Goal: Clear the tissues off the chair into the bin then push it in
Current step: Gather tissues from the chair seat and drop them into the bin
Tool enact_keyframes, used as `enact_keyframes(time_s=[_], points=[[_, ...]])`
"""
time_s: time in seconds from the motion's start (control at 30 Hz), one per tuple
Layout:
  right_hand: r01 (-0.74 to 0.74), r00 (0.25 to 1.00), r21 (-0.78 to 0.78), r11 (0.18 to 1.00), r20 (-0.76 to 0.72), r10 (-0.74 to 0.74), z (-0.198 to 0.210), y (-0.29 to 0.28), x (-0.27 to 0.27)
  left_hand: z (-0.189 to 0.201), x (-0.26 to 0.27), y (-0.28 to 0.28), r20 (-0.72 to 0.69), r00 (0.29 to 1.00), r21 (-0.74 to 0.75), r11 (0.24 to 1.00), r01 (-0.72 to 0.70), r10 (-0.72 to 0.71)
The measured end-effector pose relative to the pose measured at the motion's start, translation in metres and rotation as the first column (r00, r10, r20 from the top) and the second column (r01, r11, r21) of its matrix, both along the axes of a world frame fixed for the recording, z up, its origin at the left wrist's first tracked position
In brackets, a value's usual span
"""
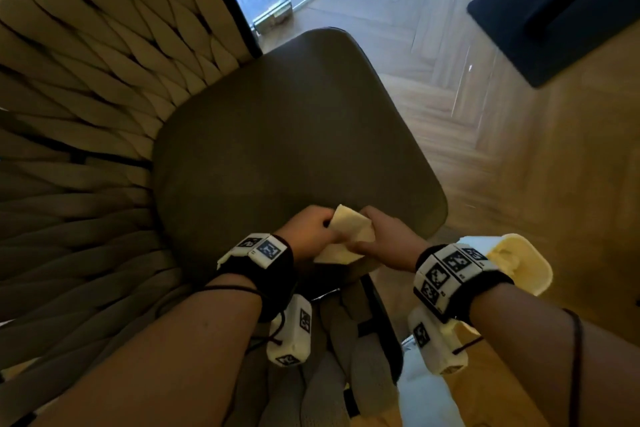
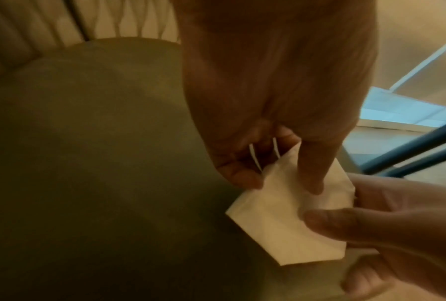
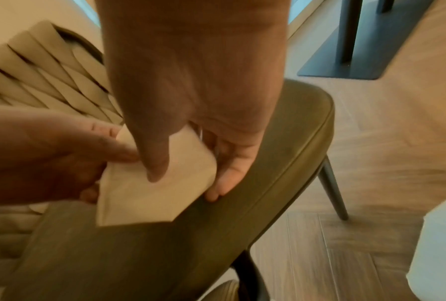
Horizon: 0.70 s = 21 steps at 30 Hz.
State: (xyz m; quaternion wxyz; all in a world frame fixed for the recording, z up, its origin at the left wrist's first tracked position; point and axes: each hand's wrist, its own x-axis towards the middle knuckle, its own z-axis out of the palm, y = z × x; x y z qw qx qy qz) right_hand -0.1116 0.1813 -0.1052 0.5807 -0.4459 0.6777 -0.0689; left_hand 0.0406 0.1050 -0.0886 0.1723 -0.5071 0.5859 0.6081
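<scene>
A folded white tissue (image 1: 349,236) is held just above the front edge of the olive-green chair seat (image 1: 284,128). My left hand (image 1: 311,230) pinches its left side, and my right hand (image 1: 384,239) pinches its right side with thumb on top. In the left wrist view the tissue (image 2: 276,220) sits between my left fingers (image 2: 242,175) and the right thumb (image 2: 340,224). In the right wrist view the tissue (image 3: 149,193) hangs over the seat (image 3: 216,234). A cream bin (image 1: 519,263) stands on the floor, right of my right wrist.
The chair has a woven beige backrest (image 1: 86,97) curving round the left. A dark table base (image 1: 561,10) lies on the herringbone wood floor (image 1: 519,149) at the upper right. A dark chair leg (image 3: 332,189) slants down to the floor.
</scene>
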Motion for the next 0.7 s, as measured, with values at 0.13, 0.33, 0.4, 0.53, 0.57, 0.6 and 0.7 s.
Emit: enact_keyframes(time_s=[0.13, 0.33, 0.4, 0.53, 0.57, 0.6, 0.7], points=[[0.110, 0.994, -0.201, 0.973, 0.009, -0.111, 0.031, 0.009, -0.036, 0.026, -0.058, -0.002, -0.040, 0.977, -0.128, 0.971, 0.203, -0.209], [0.311, 0.938, -0.301, 0.902, -0.055, -0.342, 0.047, 0.061, -0.125, 0.040, -0.162, 0.031, -0.108, 0.914, -0.323, 0.883, 0.340, -0.392], [0.416, 0.888, -0.315, 0.853, -0.061, -0.455, 0.038, 0.089, -0.154, 0.036, -0.196, 0.052, -0.105, 0.906, -0.375, 0.860, 0.346, -0.410], [0.500, 0.820, -0.246, 0.830, -0.174, -0.545, -0.013, 0.149, -0.203, 0.014, -0.251, 0.085, -0.071, 0.942, -0.379, 0.882, 0.279, -0.328], [0.516, 0.803, -0.198, 0.834, -0.227, -0.551, -0.029, 0.165, -0.213, 0.007, -0.261, 0.091, -0.059, 0.946, -0.377, 0.885, 0.273, -0.318], [0.538, 0.782, -0.153, 0.829, -0.275, -0.559, -0.051, 0.183, -0.223, -0.001, -0.270, 0.096, -0.053, 0.952, -0.375, 0.889, 0.262, -0.302], [0.634, 0.710, 0.002, 0.773, -0.397, -0.582, -0.104, 0.227, -0.239, -0.033, -0.287, 0.111, -0.036, 0.974, -0.358, 0.913, 0.195, -0.222]])
